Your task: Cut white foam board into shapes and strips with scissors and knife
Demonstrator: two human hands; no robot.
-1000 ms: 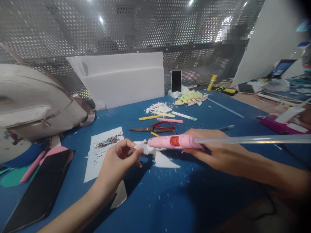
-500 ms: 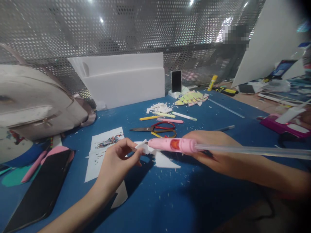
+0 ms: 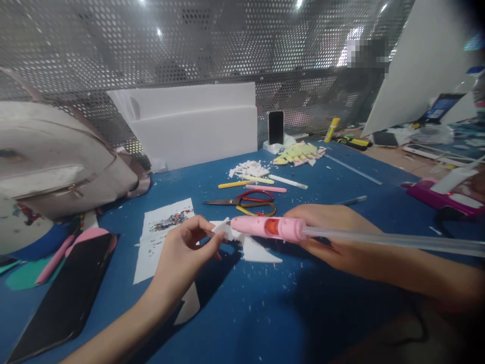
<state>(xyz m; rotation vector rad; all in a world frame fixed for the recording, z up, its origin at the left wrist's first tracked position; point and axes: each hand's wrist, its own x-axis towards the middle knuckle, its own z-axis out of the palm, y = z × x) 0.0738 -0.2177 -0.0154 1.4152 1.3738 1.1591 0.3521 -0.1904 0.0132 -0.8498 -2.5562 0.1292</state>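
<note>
My right hand (image 3: 329,227) is wrapped round a pink hot glue gun (image 3: 261,227), whose handle is hidden. A long clear glue stick (image 3: 379,237) sticks out of its back. The gun's tip touches or nearly touches a small white foam piece (image 3: 224,230), pinched between the thumb and fingers of my left hand (image 3: 189,242). Under the nozzle another white cut piece (image 3: 257,251) lies on the blue table. Scissors (image 3: 246,201) with red and yellow handles rest just beyond the gun. A further pale scrap (image 3: 188,306) lies below my left wrist.
Left of my hand are a paper sheet (image 3: 146,265) with tiny coloured bits, a black phone (image 3: 60,303) and a bag (image 3: 64,156). Beyond the scissors lie markers (image 3: 267,189) and white scraps (image 3: 248,169). White boards (image 3: 197,131) lean at the back; a magenta glue gun (image 3: 435,194) is right.
Almost nothing differs. Both hands, the glue gun and the foam piece keep their places; the whole view has shifted very slightly.
</note>
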